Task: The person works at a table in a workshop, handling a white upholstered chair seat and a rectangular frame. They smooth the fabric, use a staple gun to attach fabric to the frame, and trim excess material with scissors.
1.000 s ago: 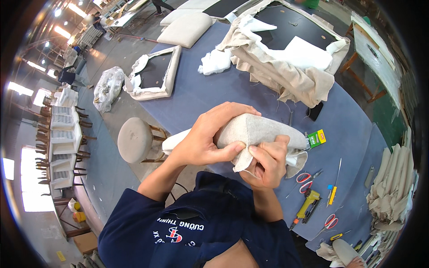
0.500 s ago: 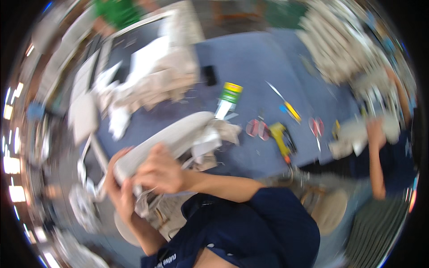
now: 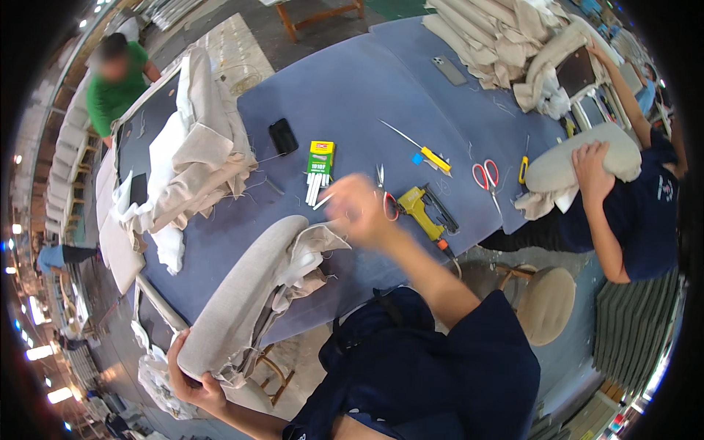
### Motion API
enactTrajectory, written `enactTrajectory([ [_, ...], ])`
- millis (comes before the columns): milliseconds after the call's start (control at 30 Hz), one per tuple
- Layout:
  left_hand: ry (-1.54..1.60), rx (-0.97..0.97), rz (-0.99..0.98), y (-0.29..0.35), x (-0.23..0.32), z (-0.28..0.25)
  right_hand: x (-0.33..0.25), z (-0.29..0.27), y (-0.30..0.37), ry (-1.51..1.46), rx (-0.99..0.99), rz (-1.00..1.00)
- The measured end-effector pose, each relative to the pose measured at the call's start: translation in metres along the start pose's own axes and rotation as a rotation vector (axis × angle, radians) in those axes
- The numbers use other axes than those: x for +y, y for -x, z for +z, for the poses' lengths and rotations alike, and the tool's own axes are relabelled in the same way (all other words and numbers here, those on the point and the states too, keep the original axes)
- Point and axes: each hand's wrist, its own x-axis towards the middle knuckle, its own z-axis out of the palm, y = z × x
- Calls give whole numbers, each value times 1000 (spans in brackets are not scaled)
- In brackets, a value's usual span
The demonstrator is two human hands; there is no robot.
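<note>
A long, rounded beige upholstered cushion [image 3: 242, 293] lies slantwise over the table's near edge, with loose fabric and white padding along its right side. My left hand [image 3: 196, 385] grips its near end, thumb and fingers wrapped round the corner. Above its far end my right hand [image 3: 363, 213] is smeared by motion, so its fingers cannot be made out clearly. Close to that hand are a green-and-yellow box [image 3: 321, 155], white staple strips [image 3: 316, 188] and red-handled scissors [image 3: 389, 205], partly covered by the hand. A yellow staple gun [image 3: 425, 213] lies to its right.
On the blue-grey table [image 3: 352, 88] are a black phone [image 3: 282, 137], a yellow-handled pointed tool [image 3: 435, 159] and second scissors [image 3: 486, 176]. Fabric-draped frames [image 3: 198, 154] stand left. A co-worker's hand [image 3: 592, 167] rests on another cushion [image 3: 561, 158] at right. Someone in green stands far left.
My right hand has moved from the cushion's near end out over the table, toward the staple strips. My left hand stays on the cushion, which now points more away from me.
</note>
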Motion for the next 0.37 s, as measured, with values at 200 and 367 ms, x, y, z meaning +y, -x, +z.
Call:
enactTrajectory([
  [200, 37, 45, -14, -9, 32, 22, 233, -128, 69, 842, -98, 649],
  [367, 64, -33, -58, -14, 56, 34, 287, -71, 60, 722, -368, 618],
])
